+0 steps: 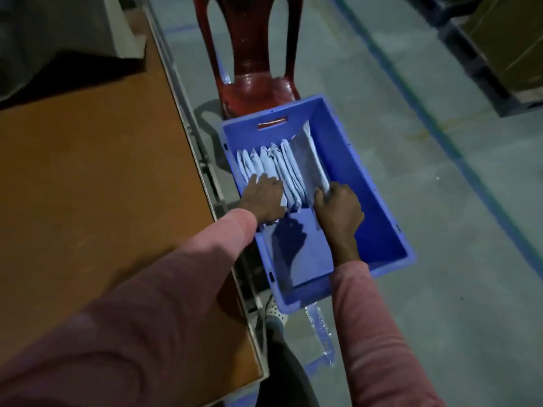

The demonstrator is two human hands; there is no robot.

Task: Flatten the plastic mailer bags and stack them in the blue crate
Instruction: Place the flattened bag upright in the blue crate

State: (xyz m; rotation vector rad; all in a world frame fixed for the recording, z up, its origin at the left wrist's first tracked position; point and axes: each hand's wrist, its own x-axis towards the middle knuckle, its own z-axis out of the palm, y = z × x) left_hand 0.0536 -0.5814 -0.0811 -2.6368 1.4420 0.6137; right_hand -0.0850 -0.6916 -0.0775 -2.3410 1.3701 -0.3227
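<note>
A: Head view. Where's the crate?
B: Crate sits low, just right of the worktop, long side along its edge. Can't tell if they touch.

A: Bags?
B: Bags are in the crate, standing on edge in a row, packed against its left wall at the far half. Near half of the crate floor is bare, with hand shadows on it.

A: Left hand?
B: Left hand is on the near ends of the bags, fingers curled down over their top edges and close together, holding them toward the left wall.

A: Right hand?
B: Right hand grips a grey bag by its near end, fingers curled round the edge, thumb on the left face. The grey bag stands upright at the right end of the row, taller than the rest, with a narrow gap before the next one.

A: What's around?
B: Red chair at the crate's far end, close against it. Shoe under the near-left corner. Clear plastic scrap on the floor at the near end. Blue floor line to the right, well apart. Cardboard boxes far right. Dark bulk on the worktop's far end, too dim to tell.

A: In the way?
B: The left sleeve crosses the worktop corner and hides the crate's near-left rim.
</note>
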